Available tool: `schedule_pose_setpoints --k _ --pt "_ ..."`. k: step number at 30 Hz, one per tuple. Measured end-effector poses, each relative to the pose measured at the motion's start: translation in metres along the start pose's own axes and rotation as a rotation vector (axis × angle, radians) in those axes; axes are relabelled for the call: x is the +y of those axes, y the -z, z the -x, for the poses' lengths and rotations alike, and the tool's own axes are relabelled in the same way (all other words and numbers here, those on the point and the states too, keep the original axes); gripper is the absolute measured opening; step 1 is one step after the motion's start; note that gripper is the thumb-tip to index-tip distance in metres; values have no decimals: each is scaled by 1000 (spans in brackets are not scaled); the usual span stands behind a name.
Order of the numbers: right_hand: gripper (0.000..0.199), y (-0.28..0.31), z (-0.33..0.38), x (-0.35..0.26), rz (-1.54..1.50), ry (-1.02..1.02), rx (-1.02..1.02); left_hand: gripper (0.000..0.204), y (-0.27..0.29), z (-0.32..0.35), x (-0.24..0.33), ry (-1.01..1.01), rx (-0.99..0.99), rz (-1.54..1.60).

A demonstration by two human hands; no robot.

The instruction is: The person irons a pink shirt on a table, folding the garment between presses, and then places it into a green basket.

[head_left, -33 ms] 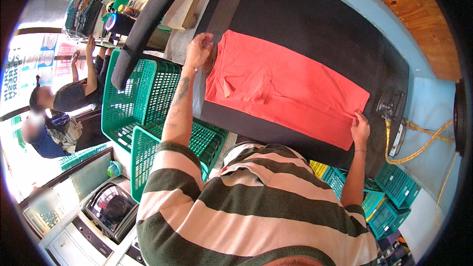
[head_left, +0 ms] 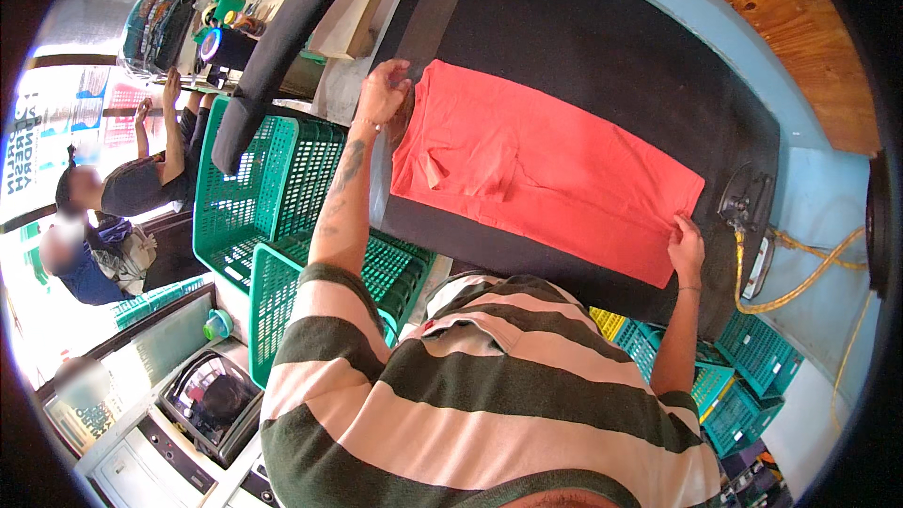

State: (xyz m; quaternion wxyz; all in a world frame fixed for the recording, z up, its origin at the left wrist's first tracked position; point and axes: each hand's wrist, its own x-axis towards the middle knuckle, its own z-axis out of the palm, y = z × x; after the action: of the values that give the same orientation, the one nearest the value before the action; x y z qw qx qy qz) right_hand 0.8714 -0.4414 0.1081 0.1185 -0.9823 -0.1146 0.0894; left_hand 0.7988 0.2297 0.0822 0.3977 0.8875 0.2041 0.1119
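A coral-red folded garment, which looks like shorts or trousers, lies lengthwise across the black padded table. A small flap, perhaps a pocket, is bunched up near its left part. At the garment's right end my right hand pinches the edge between thumb and fingers. Just beyond the upper left corner, my left hand hovers with loosely curled, parted fingers and nothing visible in them. Beside the garment's right end stands an iron with a yellow hose.
Green plastic baskets stand left of the table, under a long black padded arm. More teal crates are low at the right. A blue wall borders the table's right side. Two people are at far left, near a cluttered shelf.
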Motion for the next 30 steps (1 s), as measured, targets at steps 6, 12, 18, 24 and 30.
schedule_pose_setpoints --k 6,12,18,24,30 --pt "33 14 -55 22 -269 -32 141 37 -35 -42 -15 -36 -124 47" --pt "27 -9 -119 52 -236 -37 165 16 -39 -49 -35 132 -216 273" --pt "30 -14 -117 38 41 -61 394 23 -44 -40 -1 -132 -21 -21" --pt "59 -51 -79 -5 252 -47 274 55 -89 12 47 -367 -8 -565" --pt "64 -46 -75 -1 322 -76 265 61 -74 14 39 -308 -182 -614"
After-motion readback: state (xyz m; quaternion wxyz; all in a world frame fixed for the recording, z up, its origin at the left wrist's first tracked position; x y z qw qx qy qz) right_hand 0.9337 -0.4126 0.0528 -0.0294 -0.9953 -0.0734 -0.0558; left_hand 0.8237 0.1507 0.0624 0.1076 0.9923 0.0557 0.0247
